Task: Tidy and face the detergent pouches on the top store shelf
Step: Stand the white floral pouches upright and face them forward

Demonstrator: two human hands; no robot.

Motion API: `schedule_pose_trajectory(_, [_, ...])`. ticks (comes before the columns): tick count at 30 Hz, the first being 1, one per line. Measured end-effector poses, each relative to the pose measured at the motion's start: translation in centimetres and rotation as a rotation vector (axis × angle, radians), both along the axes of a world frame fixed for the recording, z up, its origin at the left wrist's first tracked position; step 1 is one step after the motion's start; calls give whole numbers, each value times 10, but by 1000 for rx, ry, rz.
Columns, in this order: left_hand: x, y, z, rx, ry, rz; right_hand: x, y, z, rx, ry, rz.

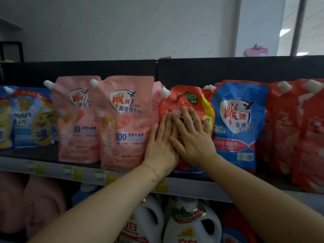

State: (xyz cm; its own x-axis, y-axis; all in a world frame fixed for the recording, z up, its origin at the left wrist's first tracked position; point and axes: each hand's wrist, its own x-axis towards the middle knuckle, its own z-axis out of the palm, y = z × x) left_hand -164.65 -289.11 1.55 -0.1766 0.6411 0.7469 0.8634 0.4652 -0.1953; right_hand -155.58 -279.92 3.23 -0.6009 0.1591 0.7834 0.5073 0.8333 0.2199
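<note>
A red-orange detergent pouch [182,99] with a white spout stands in the middle of the top shelf [52,164], its top crumpled and leaning. My left hand [161,144] and my right hand [192,135] press flat on its front, fingers straight, the right partly over the left. Two pink pouches [122,123] stand upright to its left. A blue pouch [235,125] stands to its right, with red pouches [294,134] beyond that. At the far left are blue and yellow softener pouches [29,118].
A black back panel [228,71] closes the shelf behind the pouches. Price labels [73,171] run along the shelf's front rail. Below it stand white detergent jugs [191,223] and pink packs [26,199]. A white wall rises above the shelf.
</note>
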Motion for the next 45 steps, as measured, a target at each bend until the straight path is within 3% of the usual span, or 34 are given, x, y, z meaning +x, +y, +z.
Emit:
schedule_pose_trajectory(6, [-5,-38,-1,5,-116,-287,28,-17,2,-71,4,135])
schedule_pose_trajectory(13, [-12,-82,8,8,-98,-335,55,-39,-6,53,72,218])
schedule_pose_trajectory(24, [7,-131,-3,-181,-124,-60,48,-75,4,6,-166,338])
schedule_pose_trajectory(33, [10,-179,-6,-178,-268,116,37,-106,4,-43,-180,379])
schedule_pose_trajectory(40, [-17,-190,-4,-159,-320,140,17,-117,7,-5,-290,338])
schedule_pose_trajectory(45, [-52,-180,3,-203,-318,122,-3,-115,8,-87,-293,264])
